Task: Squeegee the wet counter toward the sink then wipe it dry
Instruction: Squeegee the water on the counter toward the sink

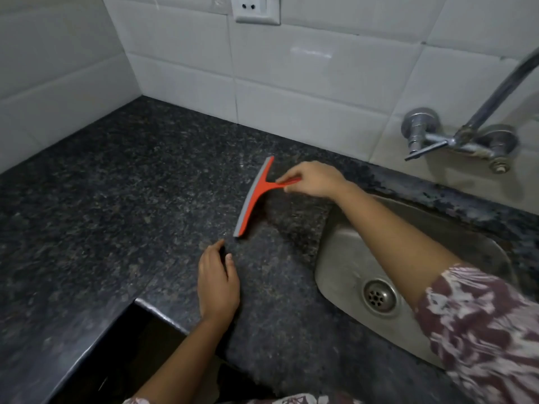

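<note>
The handle of the squeegee (254, 199) is mostly buried under the fingers (287, 177) of the right hand (313, 179). The tap (455, 139) loses its spout past the right edge, and the top edge cuts the wall socket (256, 8). The right forearm (388, 228) and sleeve (481, 330) cover the near right of the sink (344, 258) (the sleeve itself runs off two edges). Whether the counter (116, 199) is wet cannot be told

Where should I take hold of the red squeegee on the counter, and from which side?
Grip the squeegee by its short handle, coming from the sink side. The handle juts from the middle of the head toward the sink, while the grey blade runs along the opposite edge. The right hand pinches that handle from there, which looks a sound hold for pulling water sinkward.
</note>
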